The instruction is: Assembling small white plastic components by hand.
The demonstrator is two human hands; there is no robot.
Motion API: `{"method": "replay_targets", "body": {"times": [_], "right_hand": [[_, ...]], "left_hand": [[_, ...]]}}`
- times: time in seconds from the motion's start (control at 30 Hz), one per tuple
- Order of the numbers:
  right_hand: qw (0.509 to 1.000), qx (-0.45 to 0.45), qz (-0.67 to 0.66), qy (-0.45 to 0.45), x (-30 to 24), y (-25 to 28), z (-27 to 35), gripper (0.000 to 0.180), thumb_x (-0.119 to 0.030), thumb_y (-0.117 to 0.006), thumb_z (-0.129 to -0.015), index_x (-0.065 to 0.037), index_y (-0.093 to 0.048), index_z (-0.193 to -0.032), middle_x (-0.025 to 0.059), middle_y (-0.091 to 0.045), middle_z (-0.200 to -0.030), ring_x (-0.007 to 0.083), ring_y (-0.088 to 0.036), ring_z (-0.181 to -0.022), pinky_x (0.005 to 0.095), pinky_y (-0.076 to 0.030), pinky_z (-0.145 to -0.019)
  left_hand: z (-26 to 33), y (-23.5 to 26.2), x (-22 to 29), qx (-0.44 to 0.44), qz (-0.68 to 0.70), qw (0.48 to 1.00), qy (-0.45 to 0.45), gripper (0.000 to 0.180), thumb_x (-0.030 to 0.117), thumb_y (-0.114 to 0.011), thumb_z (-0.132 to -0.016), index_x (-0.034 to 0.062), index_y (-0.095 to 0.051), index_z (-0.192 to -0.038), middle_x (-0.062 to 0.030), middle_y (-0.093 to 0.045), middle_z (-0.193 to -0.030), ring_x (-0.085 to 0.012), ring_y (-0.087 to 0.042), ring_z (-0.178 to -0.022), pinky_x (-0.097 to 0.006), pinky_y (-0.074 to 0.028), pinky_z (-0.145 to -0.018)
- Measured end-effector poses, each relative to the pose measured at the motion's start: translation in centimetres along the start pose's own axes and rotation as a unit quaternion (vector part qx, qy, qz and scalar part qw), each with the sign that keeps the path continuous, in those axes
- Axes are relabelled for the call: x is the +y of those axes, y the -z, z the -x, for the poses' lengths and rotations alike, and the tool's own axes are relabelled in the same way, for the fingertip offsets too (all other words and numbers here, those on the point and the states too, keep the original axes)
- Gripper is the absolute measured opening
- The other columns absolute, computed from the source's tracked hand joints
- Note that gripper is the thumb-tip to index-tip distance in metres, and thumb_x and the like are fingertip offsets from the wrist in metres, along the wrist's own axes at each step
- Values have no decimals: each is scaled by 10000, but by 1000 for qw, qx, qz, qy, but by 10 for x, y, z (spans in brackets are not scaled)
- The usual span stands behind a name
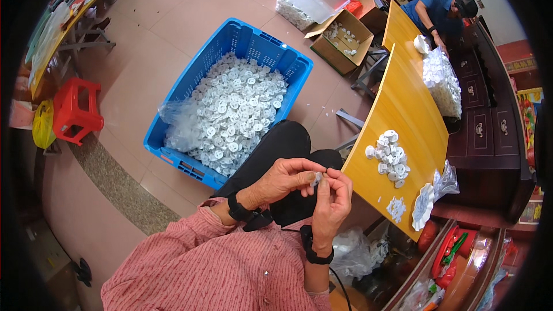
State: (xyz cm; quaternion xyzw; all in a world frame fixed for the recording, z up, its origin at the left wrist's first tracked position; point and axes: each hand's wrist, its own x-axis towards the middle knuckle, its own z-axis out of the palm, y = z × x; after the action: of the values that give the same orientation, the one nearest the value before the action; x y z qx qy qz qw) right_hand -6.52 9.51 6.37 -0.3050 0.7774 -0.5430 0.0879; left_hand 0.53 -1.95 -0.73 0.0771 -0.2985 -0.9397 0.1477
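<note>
Blue crate (190,80) on floor is brimming w/ white plastic discs (233,109); more are lying near the yellow surface (403,109)'s front edge. Left hand (285,178) & right hand (334,198) are pinching 1 small white piece (316,179) over the lap, fingers closed on it. Best keeping grip at fingertips, part turned to the light.

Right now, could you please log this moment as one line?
left hand: holds small white part | right hand: pinches it | blue crate: white parts
</note>
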Motion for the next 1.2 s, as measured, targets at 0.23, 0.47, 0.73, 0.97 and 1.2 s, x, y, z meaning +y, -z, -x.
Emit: {"method": "replay_targets", "body": {"times": [0.23,0.47,0.73,0.97,1.2], "right_hand": [[999,8,49,13,4,-1,0,61,-13,-655,-938,31,-615,-953,145,-597,-1151,238,-611,-1046,352,-506,-900],[999,44,22,-12,7,1,2,58,-4,-655,-933,36,-619,-953,144,-600,-1150,228,-606,-1046,338,-505,-892],[994,29,105,19,15,6,8,64,-11,-659,-933,41,-622,-923,128,-621,-1097,204,-613,-939,314,-508,-816],[997,38,63,-5,16,2,10,63,-12,-663,-925,40,-629,-938,124,-621,-1096,195,-612,-931,304,-513,-791],[992,45,116,10,26,8,12,77,-21,-689,-897,28,-638,-927,142,-647,-1061,259,-646,-939,325,-533,-786]], "left_hand": [[-1,-1,1,-10,-11,1000,5,301,133,-626,-1009,-33,-640,-1259,-83,-679,-960,-127,-656,-807,-236,-557,-680],[-3,1,3,45,12,999,16,314,133,-603,-1024,-13,-612,-1302,-92,-691,-1058,-120,-663,-806,-241,-562,-700],[-18,55,4,207,239,946,-70,497,414,-563,-1028,-18,-544,-1274,-181,-688,-1107,-159,-687,-836,-247,-593,-715],[-18,75,-13,193,312,929,-54,408,365,-611,-1013,16,-569,-1221,-189,-682,-1146,-195,-705,-894,-282,-601,-765],[-29,54,-21,82,142,985,54,415,200,-616,-1018,-11,-522,-1363,-200,-640,-1265,-242,-681,-1058,-335,-564,-940]]}}
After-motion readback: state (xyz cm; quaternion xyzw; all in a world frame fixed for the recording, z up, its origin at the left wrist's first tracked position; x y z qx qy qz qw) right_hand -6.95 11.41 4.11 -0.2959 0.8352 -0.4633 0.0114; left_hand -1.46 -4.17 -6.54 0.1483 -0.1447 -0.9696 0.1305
